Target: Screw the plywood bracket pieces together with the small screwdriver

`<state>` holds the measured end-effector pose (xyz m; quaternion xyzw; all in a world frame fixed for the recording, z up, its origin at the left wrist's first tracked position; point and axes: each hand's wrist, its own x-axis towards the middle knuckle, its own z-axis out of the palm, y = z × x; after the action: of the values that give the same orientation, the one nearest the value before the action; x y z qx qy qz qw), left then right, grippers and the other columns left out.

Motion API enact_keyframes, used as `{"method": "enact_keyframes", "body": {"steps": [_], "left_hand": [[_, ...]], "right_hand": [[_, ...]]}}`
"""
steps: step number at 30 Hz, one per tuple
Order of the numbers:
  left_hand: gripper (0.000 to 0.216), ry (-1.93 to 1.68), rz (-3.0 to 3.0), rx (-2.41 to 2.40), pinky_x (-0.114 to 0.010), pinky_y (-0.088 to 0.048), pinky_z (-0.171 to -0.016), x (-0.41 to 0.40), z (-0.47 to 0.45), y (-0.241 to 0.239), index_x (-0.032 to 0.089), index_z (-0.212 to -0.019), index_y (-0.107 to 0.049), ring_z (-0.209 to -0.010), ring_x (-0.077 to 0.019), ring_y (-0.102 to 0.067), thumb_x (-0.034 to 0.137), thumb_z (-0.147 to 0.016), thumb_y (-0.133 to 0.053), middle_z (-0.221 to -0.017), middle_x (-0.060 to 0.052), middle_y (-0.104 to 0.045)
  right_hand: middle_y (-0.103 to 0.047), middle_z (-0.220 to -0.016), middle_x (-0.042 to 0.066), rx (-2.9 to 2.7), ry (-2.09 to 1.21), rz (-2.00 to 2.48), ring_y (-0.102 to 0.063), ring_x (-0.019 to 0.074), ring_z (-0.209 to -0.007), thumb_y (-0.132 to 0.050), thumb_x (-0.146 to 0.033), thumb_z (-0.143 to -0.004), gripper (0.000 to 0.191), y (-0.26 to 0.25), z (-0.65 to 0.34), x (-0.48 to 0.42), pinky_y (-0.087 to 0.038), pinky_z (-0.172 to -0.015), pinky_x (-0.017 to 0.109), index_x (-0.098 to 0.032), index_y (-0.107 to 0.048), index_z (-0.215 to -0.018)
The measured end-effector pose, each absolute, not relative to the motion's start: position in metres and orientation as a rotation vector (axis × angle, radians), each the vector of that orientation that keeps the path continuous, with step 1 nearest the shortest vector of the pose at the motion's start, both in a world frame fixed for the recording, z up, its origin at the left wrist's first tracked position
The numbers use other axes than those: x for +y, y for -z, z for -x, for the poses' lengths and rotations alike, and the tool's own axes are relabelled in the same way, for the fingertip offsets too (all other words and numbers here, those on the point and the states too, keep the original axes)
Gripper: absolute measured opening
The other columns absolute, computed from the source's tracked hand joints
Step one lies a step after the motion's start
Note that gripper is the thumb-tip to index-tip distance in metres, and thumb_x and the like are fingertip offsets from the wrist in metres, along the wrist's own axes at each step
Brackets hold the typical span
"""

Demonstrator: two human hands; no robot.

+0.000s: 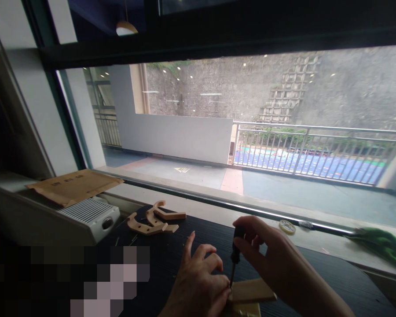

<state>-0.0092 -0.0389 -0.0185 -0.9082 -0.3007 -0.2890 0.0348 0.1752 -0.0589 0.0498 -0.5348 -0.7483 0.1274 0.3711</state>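
Observation:
My right hand (262,248) is closed round the black handle of a screwdriver (236,251), held nearly upright with its tip pointing down. The tip meets the left end of a flat, pale wooden piece (253,290). At that same end, the thumb and forefinger of my left hand (203,277) press together on the wood, close to the tip; the other fingers are raised and bent. Any screw there is hidden by the fingers. Under the piece lies a yellowish block (249,309), partly cut off by the frame's bottom edge.
Several curved wooden pieces with holes (152,224) lie on the dark table (161,257), with small thin metal bits nearby. A brown envelope (75,185) rests on a white vented appliance (95,220). Along the sill are a tape roll (287,227) and green cloth (384,244).

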Motion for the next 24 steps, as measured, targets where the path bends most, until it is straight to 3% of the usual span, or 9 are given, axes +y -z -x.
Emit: {"method": "enact_keyframes", "body": {"steps": [7, 13, 19, 24], "left_hand": [[0.005, 0.858, 2.835, -0.933, -0.062, -0.005, -0.108, -0.0384, 0.0102, 0.0198, 0.025, -0.075, -0.066, -0.1, -0.0215, -0.052, 0.024, -0.079, -0.065, -0.086, 0.003, -0.063], [0.005, 0.874, 2.817, -0.924, -0.06, -0.004, -0.109, -0.0386, 0.0093, 0.0187, 0.025, -0.075, -0.066, -0.1, -0.0208, -0.052, 0.022, -0.079, -0.065, -0.085, 0.003, -0.063], [0.005, 0.872, 2.798, -0.918, -0.06, -0.006, -0.109, -0.0394, 0.0095, 0.0167, 0.025, -0.073, -0.067, -0.099, -0.0203, -0.053, 0.023, -0.078, -0.066, -0.084, 0.004, -0.063], [0.005, 0.884, 2.793, -0.915, -0.059, -0.006, -0.11, -0.0397, 0.0087, 0.0174, 0.024, -0.074, -0.067, -0.099, -0.0202, -0.053, 0.021, -0.078, -0.066, -0.084, 0.003, -0.063]], "right_hand": [[-0.07, -0.093, 0.003, -1.941, -0.337, 1.3, -0.061, 0.0126, -0.07, -0.049, -0.029, -0.087, 0.028, -0.0516, -0.1733, -0.0615, -0.05, -0.065, 0.023, -0.024, -0.065, -0.11], [-0.068, -0.078, 0.002, -1.916, -0.262, 1.349, -0.059, 0.0131, -0.064, -0.051, -0.03, -0.086, 0.024, -0.0499, -0.1744, -0.0589, -0.049, -0.06, 0.023, -0.022, -0.066, -0.103], [-0.069, -0.095, 0.003, -1.981, -0.305, 1.256, -0.059, 0.0121, -0.07, -0.049, -0.023, -0.085, 0.031, -0.052, -0.1714, -0.0643, -0.049, -0.066, 0.023, -0.025, -0.064, -0.112], [-0.069, -0.086, 0.003, -1.934, -0.314, 1.282, -0.061, 0.0137, -0.071, -0.05, -0.027, -0.086, 0.026, -0.0493, -0.1732, -0.0619, -0.05, -0.064, 0.023, -0.022, -0.066, -0.107]]}}
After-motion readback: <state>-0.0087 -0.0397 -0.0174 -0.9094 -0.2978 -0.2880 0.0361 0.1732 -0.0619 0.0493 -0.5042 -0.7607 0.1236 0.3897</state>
